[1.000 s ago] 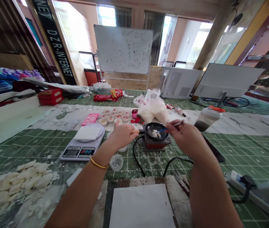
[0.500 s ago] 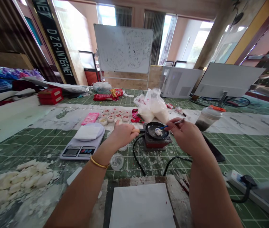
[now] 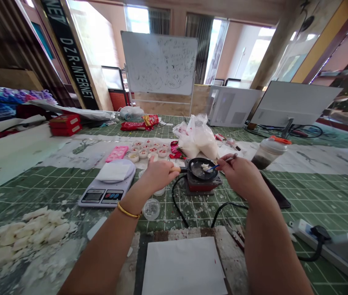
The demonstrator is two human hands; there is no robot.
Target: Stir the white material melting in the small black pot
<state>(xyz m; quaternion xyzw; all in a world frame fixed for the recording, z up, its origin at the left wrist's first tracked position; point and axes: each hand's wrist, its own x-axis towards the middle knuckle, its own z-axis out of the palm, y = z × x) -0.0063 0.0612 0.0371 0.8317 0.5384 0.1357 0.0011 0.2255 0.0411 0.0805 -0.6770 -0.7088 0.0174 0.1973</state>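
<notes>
My left hand (image 3: 160, 174) is closed around the wooden handle of a small black frying pan (image 3: 196, 173). The pan rests on a small hot plate (image 3: 203, 187) with a dark red front. In my right hand (image 3: 239, 172) is a thin blue stick-like tool (image 3: 213, 167), pinched between the fingers. Its tip reaches into the pan and touches a white crumbly lump (image 3: 206, 167). Whether the tool ends in a brush or a blade is too small to tell.
Left of the pan stand a kitchen scale (image 3: 109, 196), a clear cup (image 3: 151, 209) and several small filled cups (image 3: 143, 153). White chunks (image 3: 35, 233) are heaped at the left. Behind the pan is a bag of white material (image 3: 198, 143); a power strip (image 3: 330, 250) lies right.
The white lump has shifted slightly up and right within the pan, and looks more broken up. The tool's tip has moved a little right; my left hand stays on the handle.
</notes>
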